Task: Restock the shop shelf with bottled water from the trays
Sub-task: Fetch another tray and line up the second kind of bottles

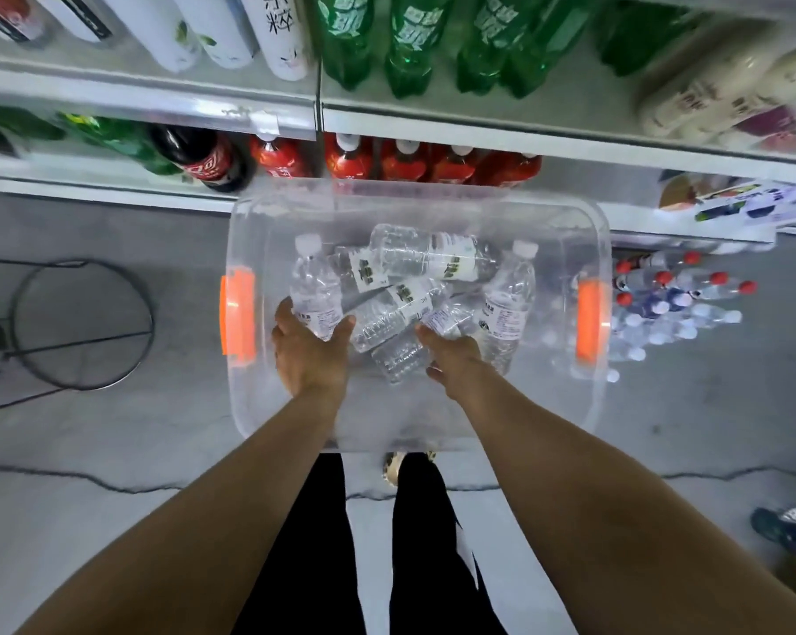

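Nearest, black trousers and bare forearms, reaching down into a clear tub [258, 405] with orange handles [238, 311] on grey floor. Left hand [311, 348] cupped round the base of a water bottle [315, 286], thumb and fingers either side. Right hand [453, 357] among loose bottles [425, 258], grip impossible to tell. Beyond, shelf [432, 126] with red drinks [405, 162] and green bottles [409, 39].

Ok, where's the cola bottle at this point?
Head view, upper left: the cola bottle sits on the lower shelf, between green bottles and red bottles, just beyond the bin's far left corner.
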